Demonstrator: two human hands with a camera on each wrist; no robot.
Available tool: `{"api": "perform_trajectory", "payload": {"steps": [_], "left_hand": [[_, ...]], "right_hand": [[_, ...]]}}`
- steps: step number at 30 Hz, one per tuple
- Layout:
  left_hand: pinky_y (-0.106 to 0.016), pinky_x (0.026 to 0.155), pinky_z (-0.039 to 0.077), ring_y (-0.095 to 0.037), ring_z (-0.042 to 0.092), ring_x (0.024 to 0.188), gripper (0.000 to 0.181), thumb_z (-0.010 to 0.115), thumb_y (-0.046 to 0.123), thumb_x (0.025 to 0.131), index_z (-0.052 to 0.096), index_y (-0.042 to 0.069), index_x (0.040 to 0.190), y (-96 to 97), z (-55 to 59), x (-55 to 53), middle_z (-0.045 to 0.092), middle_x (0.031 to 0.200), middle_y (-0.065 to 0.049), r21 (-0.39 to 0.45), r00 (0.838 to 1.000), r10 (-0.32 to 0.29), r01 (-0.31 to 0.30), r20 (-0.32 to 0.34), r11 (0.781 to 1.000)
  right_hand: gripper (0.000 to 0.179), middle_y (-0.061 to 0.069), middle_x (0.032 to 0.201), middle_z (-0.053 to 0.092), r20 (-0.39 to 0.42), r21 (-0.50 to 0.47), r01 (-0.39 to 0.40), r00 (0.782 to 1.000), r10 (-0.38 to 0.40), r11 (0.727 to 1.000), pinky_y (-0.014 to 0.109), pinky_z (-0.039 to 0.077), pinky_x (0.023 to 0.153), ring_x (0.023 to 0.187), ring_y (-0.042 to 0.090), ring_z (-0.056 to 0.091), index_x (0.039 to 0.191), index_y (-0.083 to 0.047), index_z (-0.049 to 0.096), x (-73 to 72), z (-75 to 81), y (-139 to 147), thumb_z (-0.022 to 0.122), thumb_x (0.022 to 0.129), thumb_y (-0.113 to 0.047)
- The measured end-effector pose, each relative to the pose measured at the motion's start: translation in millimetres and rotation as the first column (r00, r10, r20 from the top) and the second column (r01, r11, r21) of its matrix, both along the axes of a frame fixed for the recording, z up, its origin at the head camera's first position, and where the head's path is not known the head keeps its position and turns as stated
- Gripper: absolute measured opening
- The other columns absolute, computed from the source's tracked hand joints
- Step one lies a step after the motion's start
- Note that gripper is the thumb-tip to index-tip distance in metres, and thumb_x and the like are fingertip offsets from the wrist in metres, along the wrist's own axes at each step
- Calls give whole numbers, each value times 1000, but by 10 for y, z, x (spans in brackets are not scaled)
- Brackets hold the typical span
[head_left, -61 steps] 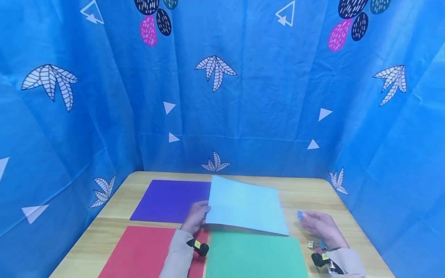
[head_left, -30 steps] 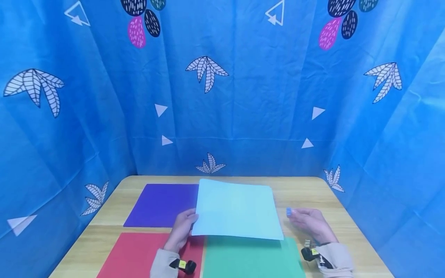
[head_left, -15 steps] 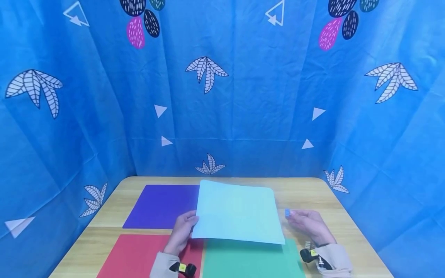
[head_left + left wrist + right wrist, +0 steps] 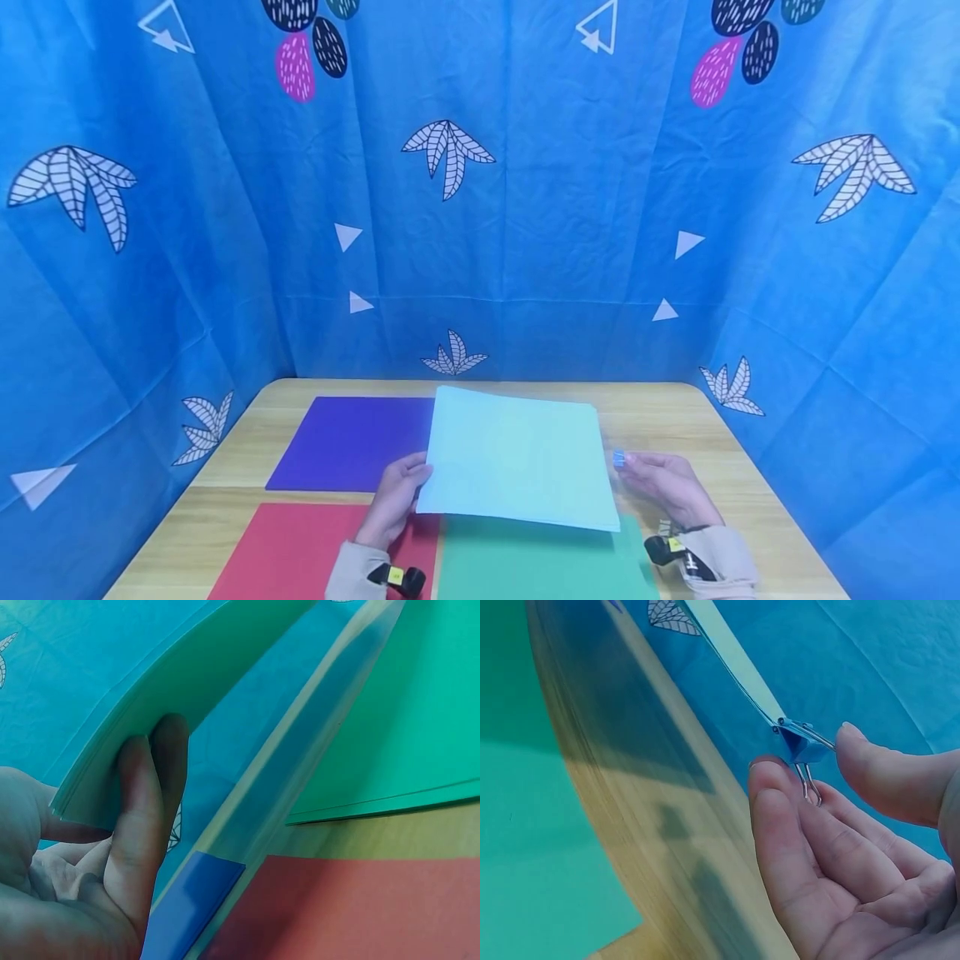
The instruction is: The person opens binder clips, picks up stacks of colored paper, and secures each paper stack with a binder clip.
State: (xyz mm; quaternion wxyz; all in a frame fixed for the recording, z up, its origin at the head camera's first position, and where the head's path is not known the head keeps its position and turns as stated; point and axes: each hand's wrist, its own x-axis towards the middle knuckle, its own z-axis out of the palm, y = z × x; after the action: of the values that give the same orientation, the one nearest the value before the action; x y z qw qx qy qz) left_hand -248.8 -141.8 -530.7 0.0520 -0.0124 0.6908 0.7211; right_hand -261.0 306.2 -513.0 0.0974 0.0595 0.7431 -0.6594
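Note:
A small stack of pale green paper sheets [image 4: 517,458] is raised above the table, slightly bowed. My left hand [image 4: 393,496] pinches its left edge, thumb on one face and fingers on the other, as the left wrist view shows. On the opposite side, my right hand [image 4: 671,483] holds a blue binder clip [image 4: 801,742] by its wire handles between thumb and fingers. In the right wrist view the mouth of the clip is right at the edge of the sheets [image 4: 742,667].
Beneath the raised stack lies green paper [image 4: 547,567]. Red paper [image 4: 300,550] lies at the front left and purple paper [image 4: 352,442] behind it on the wooden table [image 4: 660,417]. A small item [image 4: 664,527] shows partly behind the right wrist. Blue patterned cloth [image 4: 525,250] surrounds the table.
The right hand has brought the binder clip leftward, from beside the stack up to its right edge. The left hand has lowered the sheets slightly toward the front, still gripping them.

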Motion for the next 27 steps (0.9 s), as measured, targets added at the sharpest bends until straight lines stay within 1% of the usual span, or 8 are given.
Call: {"api": "perform_trajectory", "payload": {"steps": [5,9,12,16,20,22,24,27], "left_hand": [[-28,78,63,-14,73,95,52,53,13,106,40,-15,148,-13,-3,-16,65,130,-29,10,1000,-12,12,-6,1000],[-27,77,63,-13,73,92,52,54,13,106,40,-15,148,-18,-3,-18,67,128,-25,17,1000,-15,15,-2,1000],[-28,76,63,-13,73,91,51,54,13,106,42,-14,147,-13,0,-10,69,125,-22,17,1000,-13,13,7,1000],[-29,76,64,-14,74,91,50,54,13,106,43,-14,147,-6,10,6,71,123,-21,13,1000,-12,12,9,1000],[-30,77,64,-15,74,92,50,54,12,106,43,-13,147,-3,25,18,71,123,-21,16,1000,-11,11,8,1000],[-30,78,64,-15,74,93,50,54,12,106,43,-13,147,-1,32,21,71,123,-21,18,1000,-13,13,5,1000],[-30,78,64,-15,74,93,49,55,12,106,43,-12,147,2,42,26,72,122,-21,20,1000,-13,13,6,1000],[-30,78,64,-15,75,93,49,55,12,106,44,-12,147,6,45,30,72,122,-21,16,1000,-13,13,6,1000]], "right_hand": [[53,23,131,70,8,-11,9,1000,-9,1000,41,58,103,115,25,73,135,12,57,-10,-19,10,71,99,-25],[54,22,134,68,8,4,4,1000,-4,1000,45,56,107,121,28,70,136,8,60,7,-23,16,71,99,-30],[54,21,137,67,9,6,-8,1000,8,1000,50,51,112,126,30,67,136,6,61,35,-23,26,70,99,-32],[52,18,139,67,33,-12,-18,999,18,1000,52,49,114,126,28,67,136,2,63,55,-31,43,71,98,-33],[53,20,140,65,32,-43,-46,998,47,998,48,53,111,124,25,68,139,6,58,48,-47,63,68,100,-28],[55,23,140,64,22,-77,-56,998,58,996,44,55,109,123,25,69,142,9,53,33,-57,70,68,100,-24],[57,24,140,63,20,-99,-67,997,70,993,41,56,107,121,24,70,143,11,50,16,-63,75,68,100,-23],[59,24,137,65,28,-144,-69,997,73,987,37,57,104,116,21,72,144,13,46,-1,-66,77,68,99,-19]]}}
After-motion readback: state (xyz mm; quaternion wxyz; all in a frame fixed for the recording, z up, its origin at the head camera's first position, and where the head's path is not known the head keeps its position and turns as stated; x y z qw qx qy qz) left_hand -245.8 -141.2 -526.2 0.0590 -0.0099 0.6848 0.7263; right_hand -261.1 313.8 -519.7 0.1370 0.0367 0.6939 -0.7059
